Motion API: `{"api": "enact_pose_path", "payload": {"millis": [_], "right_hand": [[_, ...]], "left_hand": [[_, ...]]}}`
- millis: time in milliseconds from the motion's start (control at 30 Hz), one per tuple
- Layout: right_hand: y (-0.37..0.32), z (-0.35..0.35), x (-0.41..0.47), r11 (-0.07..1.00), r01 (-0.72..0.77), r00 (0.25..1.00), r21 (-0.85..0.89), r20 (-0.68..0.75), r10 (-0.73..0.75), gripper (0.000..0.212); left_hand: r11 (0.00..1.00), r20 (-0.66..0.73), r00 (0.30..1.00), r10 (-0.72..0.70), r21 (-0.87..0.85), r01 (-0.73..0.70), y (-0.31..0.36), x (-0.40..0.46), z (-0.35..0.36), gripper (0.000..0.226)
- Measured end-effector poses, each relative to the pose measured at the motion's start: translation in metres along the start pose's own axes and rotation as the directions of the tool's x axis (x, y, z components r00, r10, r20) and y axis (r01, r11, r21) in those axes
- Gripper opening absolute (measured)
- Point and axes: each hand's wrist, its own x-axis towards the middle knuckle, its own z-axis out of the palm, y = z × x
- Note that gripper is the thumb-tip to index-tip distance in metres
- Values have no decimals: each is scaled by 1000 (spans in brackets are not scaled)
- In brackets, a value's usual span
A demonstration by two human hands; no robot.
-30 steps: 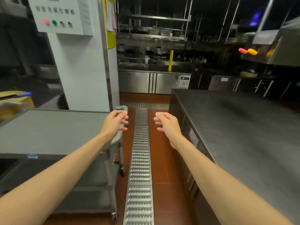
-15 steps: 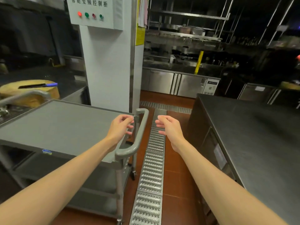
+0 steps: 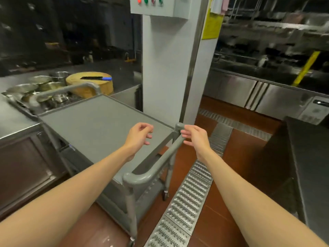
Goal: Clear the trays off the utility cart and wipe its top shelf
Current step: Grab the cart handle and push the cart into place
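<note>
Your cart stands in the middle of the scene, its grey top shelf bare. Its long axis runs from the near handle up and left to the far handle, so the cart points away from you toward the far left. The far end sits just beside a steel surface on the left.

Your left hand hovers over the near right part of the shelf, fingers loosely curled and holding nothing. Your right hand is at the far end of the near handle, fingers relaxed and extended; whether the fingertips touch the bar cannot be told. The two hands are apart.

On the left surface a tray holds metal bowls. Just right of it sits a round chopping block with a blue-handled knife lying across its top, blade pointing left.

A white control box on the pillar shows red and green buttons; no writing on it is in view. A yellow notice hangs on the pillar's right side, its text too blurred to read. A metal drain grate runs along the red floor to the right of the cart.
</note>
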Motion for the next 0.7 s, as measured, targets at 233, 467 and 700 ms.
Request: {"api": "enact_pose_path", "payload": {"millis": [233,467,700], "right_hand": [[31,15,103,983,29,959,-182,281,24,17],[75,12,201,871,144,879,-469,465,105,21],[96,6,252,451,613,598,-649,754,272,54]], "left_hand": [[991,-194,973,-127,5,130,-58,61,11,13],[957,-271,922,-278,3,290,-104,123,32,21],[810,-191,849,-493,255,528,-142,98,56,39]]}}
